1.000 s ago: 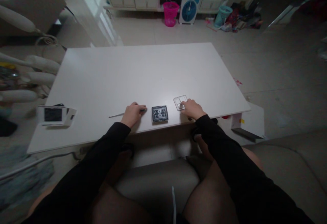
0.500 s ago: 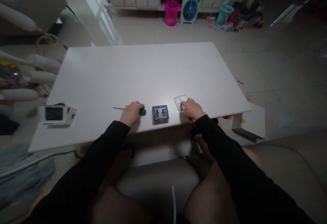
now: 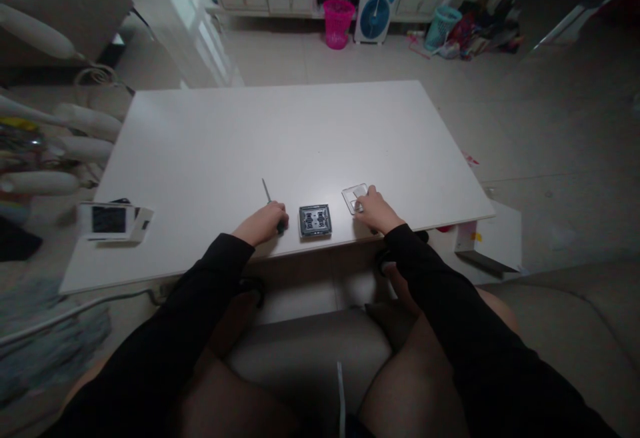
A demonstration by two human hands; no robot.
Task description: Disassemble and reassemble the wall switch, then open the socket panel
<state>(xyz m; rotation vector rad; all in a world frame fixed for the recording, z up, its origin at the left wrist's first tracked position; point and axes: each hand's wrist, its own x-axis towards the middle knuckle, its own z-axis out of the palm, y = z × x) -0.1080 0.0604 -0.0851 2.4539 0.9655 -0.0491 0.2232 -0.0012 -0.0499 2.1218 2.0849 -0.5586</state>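
A screwdriver (image 3: 267,190) is in my left hand (image 3: 263,222), its metal shaft pointing away from me and the dark handle mostly hidden by closed fingers. Just right of that hand, a dark square wall-switch body (image 3: 315,220) lies on the white table (image 3: 240,151) near its front edge. Farther right, my right hand (image 3: 376,213) has its fingers curled over the near right side of a thin pale switch frame (image 3: 349,199). Those fingers hide part of the frame. A small dark bit shows beneath this palm, too unclear to name.
At the table's left end lies a white box (image 3: 141,223) beside a white-bordered item with a dark screen (image 3: 109,219). Another white box (image 3: 487,238) stands beyond the right front corner. A pink basket (image 3: 338,23) and a blue fan (image 3: 376,15) stand on the floor behind.
My left hand has turned the screwdriver: its shaft pointed left and now points away from me. My right hand stays at the frame with only a slight shift of its fingers.
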